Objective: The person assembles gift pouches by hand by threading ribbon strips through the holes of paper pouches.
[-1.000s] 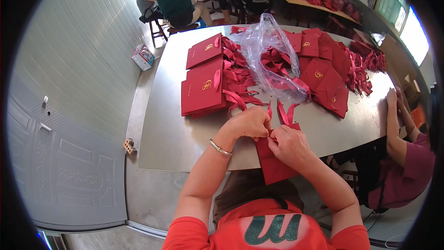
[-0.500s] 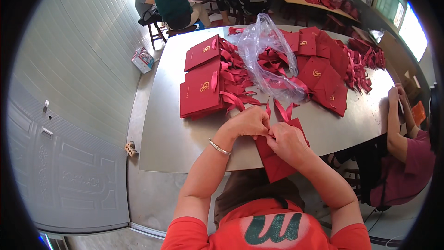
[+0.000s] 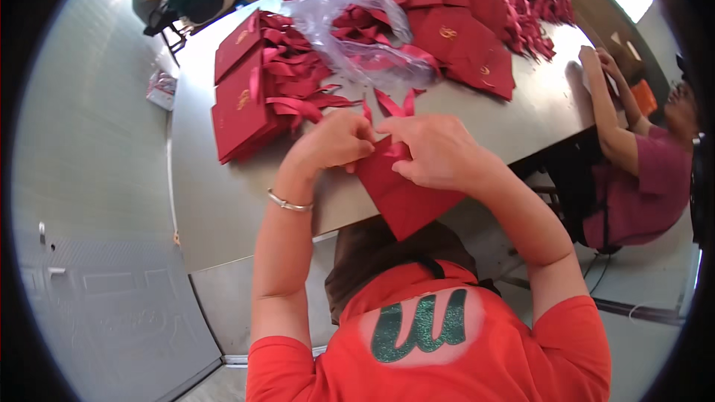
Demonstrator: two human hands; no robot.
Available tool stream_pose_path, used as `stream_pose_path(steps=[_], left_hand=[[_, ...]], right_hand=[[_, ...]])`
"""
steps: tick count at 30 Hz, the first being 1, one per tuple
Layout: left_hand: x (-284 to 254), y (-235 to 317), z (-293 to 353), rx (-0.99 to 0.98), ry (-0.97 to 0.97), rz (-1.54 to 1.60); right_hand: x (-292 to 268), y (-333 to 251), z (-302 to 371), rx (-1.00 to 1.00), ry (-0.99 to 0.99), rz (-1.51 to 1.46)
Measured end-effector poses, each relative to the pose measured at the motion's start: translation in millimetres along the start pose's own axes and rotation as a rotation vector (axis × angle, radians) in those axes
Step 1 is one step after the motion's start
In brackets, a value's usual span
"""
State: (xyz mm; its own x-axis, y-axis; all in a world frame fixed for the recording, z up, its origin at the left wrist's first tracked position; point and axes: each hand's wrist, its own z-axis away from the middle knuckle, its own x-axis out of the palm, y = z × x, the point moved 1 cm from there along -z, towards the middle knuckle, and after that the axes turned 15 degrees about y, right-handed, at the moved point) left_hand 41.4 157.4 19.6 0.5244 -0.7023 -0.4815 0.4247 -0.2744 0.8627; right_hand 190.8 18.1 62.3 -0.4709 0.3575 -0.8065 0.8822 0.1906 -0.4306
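A small red paper gift bag (image 3: 408, 201) lies at the near table edge, its lower corner sticking out past it. Pink-red ribbon handles (image 3: 396, 104) stretch from its top onto the table. My left hand (image 3: 339, 141), a silver bangle on its wrist, is closed in a pinch at the bag's top left; what its fingertips hold is hidden. Over the bag's upper right, my right hand (image 3: 436, 150) curls its thumb and forefinger around a bit of ribbon (image 3: 399, 151).
Stacked red gift bags (image 3: 242, 108) with loose ribbons stand left on the metal table (image 3: 216, 231). A clear plastic bag (image 3: 328, 11) lies mid-table, more red bags (image 3: 462, 37) beyond it. At right sits a person in a maroon shirt (image 3: 648, 186); others sit far left.
The whole view has shifted, so the table sits higher and further left. My hands have drawn slightly apart at the top of the bag, and a bit of ribbon now shows by my right thumb.
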Motion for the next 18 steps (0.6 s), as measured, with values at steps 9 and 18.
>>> stream_pose_path(steps=[9, 18], left_hand=[[14, 8, 1, -0.033, -0.027, 0.010], [12, 2, 2, -0.047, -0.048, 0.110]], right_hand=[[-33, 34, -28, 0.264, -0.363, -0.834], [-30, 29, -38, 0.255, -0.234, -0.787]])
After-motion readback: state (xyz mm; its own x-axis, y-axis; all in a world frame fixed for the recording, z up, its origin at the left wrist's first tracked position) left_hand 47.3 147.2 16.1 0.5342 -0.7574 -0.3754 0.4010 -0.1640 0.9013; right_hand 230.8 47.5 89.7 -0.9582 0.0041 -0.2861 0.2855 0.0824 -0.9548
